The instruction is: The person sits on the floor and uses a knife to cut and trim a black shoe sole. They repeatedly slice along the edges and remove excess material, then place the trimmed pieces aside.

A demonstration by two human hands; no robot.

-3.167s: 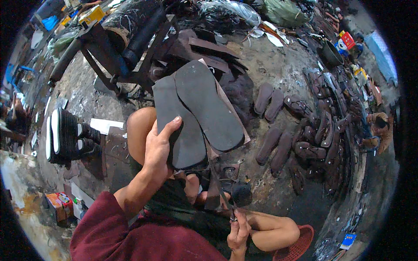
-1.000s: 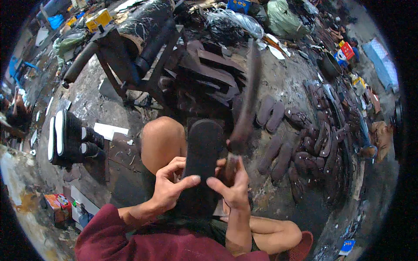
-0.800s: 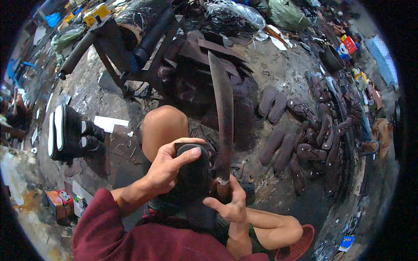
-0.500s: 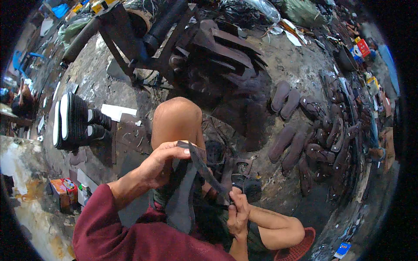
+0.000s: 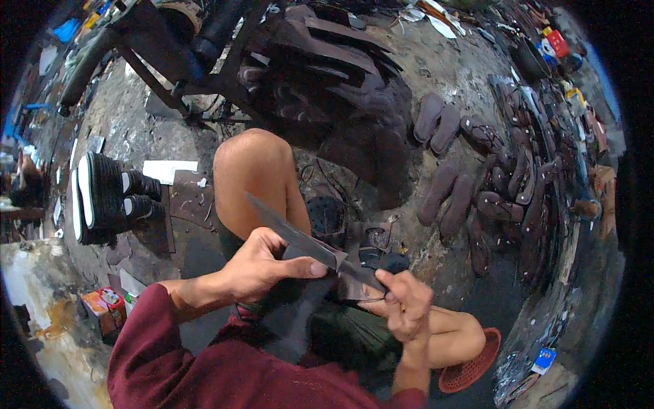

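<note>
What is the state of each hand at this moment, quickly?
Left hand: closed, holding a grey sole piece.
Right hand: closed, holding a knife.

One left hand point(image 5: 262, 269) and one right hand point(image 5: 409, 307) are at one knife point(image 5: 357, 273), with one blurred grey sole point(image 5: 300, 320) just below it. Right of the knife are four brown soles point(image 5: 439, 191) in two pairs, one red mesh piece point(image 5: 473, 370), one blue packet point(image 5: 543, 361), and sandals point(image 5: 501, 206) overlapping too much to count. Left of it are two tall black stacks point(image 5: 102, 194), two smaller black bundles point(image 5: 142, 208), one white sheet point(image 5: 167, 170) and one orange-red box point(image 5: 103, 312).
</note>
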